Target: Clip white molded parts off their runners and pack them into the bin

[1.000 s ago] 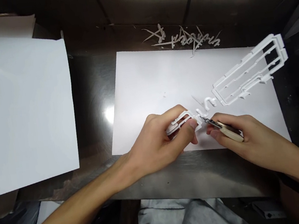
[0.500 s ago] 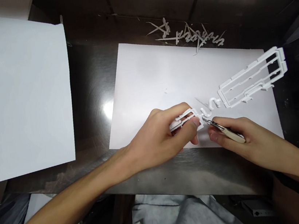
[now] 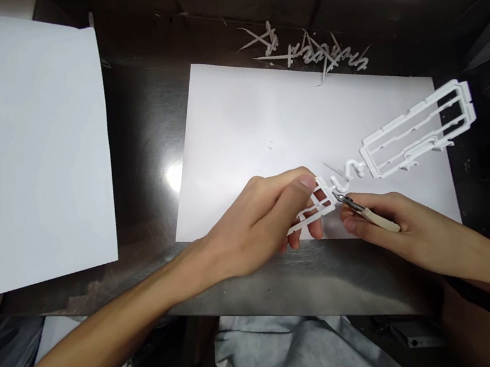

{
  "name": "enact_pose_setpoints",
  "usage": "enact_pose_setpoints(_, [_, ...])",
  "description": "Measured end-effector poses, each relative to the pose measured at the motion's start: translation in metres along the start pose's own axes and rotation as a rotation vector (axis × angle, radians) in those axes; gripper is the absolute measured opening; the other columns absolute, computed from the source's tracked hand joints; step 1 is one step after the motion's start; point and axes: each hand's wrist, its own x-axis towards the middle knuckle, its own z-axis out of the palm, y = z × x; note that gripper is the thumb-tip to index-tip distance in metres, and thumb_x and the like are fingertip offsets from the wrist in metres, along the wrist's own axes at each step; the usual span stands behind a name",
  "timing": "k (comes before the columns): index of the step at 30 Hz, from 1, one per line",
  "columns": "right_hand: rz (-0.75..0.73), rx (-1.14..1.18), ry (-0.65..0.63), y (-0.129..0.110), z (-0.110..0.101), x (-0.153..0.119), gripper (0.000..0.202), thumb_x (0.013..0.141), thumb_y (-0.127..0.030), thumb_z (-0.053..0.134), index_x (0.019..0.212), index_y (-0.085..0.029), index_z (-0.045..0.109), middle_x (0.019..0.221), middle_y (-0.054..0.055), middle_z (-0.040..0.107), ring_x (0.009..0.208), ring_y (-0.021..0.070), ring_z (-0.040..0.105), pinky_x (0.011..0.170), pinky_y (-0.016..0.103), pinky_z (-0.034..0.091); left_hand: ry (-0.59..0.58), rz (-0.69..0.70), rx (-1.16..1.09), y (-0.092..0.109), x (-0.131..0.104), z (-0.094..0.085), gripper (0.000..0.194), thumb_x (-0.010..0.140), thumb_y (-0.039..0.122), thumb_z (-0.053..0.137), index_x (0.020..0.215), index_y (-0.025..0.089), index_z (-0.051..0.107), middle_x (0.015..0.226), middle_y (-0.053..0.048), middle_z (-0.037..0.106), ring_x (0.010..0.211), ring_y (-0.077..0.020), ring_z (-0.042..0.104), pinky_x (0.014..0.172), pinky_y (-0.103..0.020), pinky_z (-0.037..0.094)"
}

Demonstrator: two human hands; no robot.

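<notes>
My left hand [image 3: 271, 213] is closed around one white plastic frame [image 3: 326, 204], partly hidden by the thumb and fingers. A curved white plastic runner [image 3: 343, 182] links it to a second, fully visible white frame [image 3: 418, 130] that extends to the upper right. Between thumb and forefinger, my right hand [image 3: 385, 219] grips side cutters [image 3: 373, 215] with cream handles. Their metal tip touches or lies very close to the spot where the runner meets the left frame; whether the jaws are closed cannot be made out.
Beneath the hands lies a white sheet [image 3: 237, 124] on a dark metal table [image 3: 141, 149]. Several cut-off white plastic scraps [image 3: 313, 51] are heaped behind it. A large white sheet [image 3: 28, 152] stands at the left. Tiny white bits [image 3: 269, 144] dot the middle sheet.
My left thumb has shifted up to the frame's upper edge, uncovering more of its end. The far frame has moved slightly right and down. The cutters stay at the joint.
</notes>
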Motion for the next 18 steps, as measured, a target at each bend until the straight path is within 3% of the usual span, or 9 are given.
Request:
enact_pose_setpoints(10, [0.004,0.006,-0.009,0.0023,-0.0013,-0.0004,0.035,0.104,-0.057,0.073,0.093,-0.025,0.069,0.083,0.002,0.067,0.086,0.0273,0.064,0.071,0.034,0.052,0.066,0.011,-0.022,-0.0037,-0.0014,0.0017,0.054,0.119,0.049,0.037,0.088,0.021,0.071,0.080,-0.001,0.073,0.061,-0.0132,0.063,0.055,-0.024,0.051])
enact_pose_setpoints(18, [0.013,0.016,-0.054,0.0012,-0.0008,0.0003,0.038,0.107,-0.058,0.070,0.090,-0.023,0.067,0.098,0.002,0.074,0.095,0.0278,0.067,0.075,0.034,0.053,0.012,0.006,0.039,-0.0026,-0.0013,0.0000,0.051,0.120,0.041,0.033,0.091,0.021,0.071,0.084,-0.002,0.074,0.066,-0.0147,0.065,0.056,-0.025,0.053])
